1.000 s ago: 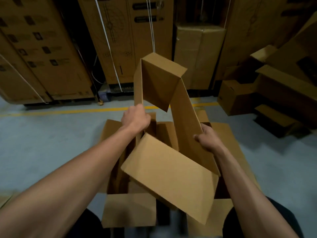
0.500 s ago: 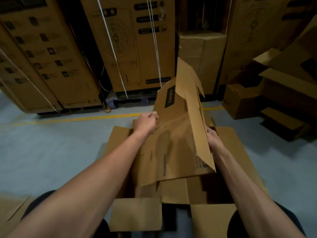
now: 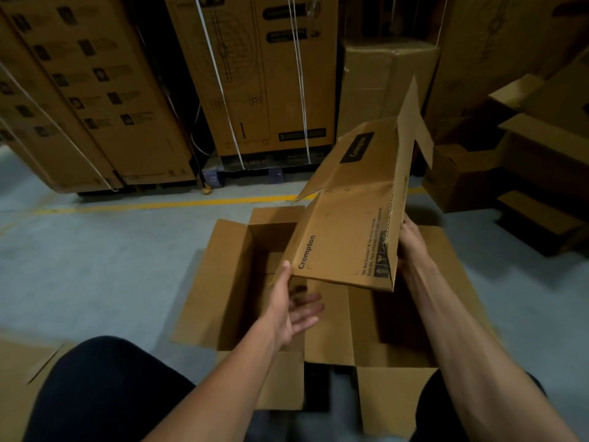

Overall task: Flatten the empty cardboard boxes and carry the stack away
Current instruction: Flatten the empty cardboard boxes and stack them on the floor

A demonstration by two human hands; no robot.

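Note:
I hold a flattened brown cardboard box (image 3: 353, 215), printed with black lettering, tilted in the air above a large open carton (image 3: 223, 282) on the floor. My left hand (image 3: 294, 304) is under the box's near left corner, thumb up against its edge and fingers spread straight beneath. My right hand (image 3: 409, 242) holds the box's right edge from behind; its fingers are mostly hidden by the cardboard. One flap of the held box sticks up at its far end. Flat cardboard lies inside the open carton.
Tall strapped cartons (image 3: 255, 74) stand along the back behind a yellow floor line (image 3: 165, 205). Several open and stacked boxes (image 3: 526, 161) crowd the right side. More cardboard (image 3: 19, 378) lies at the lower left, beside my knee. Grey concrete floor stretches left.
The box has collapsed flat and swung to the right and lower. My left hand has dropped from its top edge to underneath its near corner, with the fingers now spread.

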